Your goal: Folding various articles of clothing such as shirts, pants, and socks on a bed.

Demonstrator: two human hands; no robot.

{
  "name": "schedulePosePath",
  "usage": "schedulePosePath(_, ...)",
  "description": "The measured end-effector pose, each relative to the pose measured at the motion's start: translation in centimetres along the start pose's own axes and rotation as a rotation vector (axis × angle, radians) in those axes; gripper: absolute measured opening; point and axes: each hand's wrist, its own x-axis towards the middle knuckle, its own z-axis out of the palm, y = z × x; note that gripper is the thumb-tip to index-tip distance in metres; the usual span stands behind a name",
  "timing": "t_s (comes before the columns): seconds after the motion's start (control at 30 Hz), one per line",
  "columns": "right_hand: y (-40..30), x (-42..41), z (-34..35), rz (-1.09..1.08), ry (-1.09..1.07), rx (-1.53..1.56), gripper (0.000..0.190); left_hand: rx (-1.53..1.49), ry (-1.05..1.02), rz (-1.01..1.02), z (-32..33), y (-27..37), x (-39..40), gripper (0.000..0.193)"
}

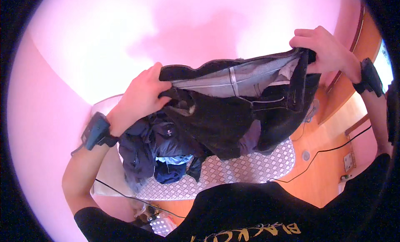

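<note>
A pair of dark trousers (218,120) hangs stretched between my two hands, its waistband spread and the pale grey inside showing. My left hand (142,89) pinches the waistband at its left end. On the right, my right hand (322,50) grips the other end near the fly, some of its fingers hidden behind the cloth. Below and to the left lies a pile of dark clothes, with a dark padded jacket (170,137) on it and a blue garment (170,171) at its lower edge.
The clothes rest on a patterned mattress or padded cover (275,167). A pink wall (56,117) rises on the left. Black cables (315,153) run at both sides. Wooden flooring (312,185) lies to the right, and mixed small items (162,224) sit at the bottom left.
</note>
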Motion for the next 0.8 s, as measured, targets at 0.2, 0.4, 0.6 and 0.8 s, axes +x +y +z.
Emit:
schedulePosePath(0.2, 3.4, -1.2, 1.9, 0.109, 0.052, -0.183, 0.017, -0.597, -0.012, -0.096, -0.3, -2.1, 2.3, 0.021)
schedulePosePath(0.4, 2.9, 2.5, 1.5, 0.803, -0.184, 0.295, 0.033, -0.85, 0.011, -0.462, -0.1, -1.7, 8.5, 0.014)
schedulePosePath(0.6, 2.6, 5.2, 2.9, 1.048, -0.262, 1.093, 0.021, -0.85, 0.062, -0.52, 1.8, -0.5, 13.4, 0.022)
schedulePosePath(0.8, -2.3, 8.4, 3.4, 1.1, -0.102, 1.414, 0.021, -1.012, 0.139, -0.451, 0.1, 5.5, 17.1, 0.041)
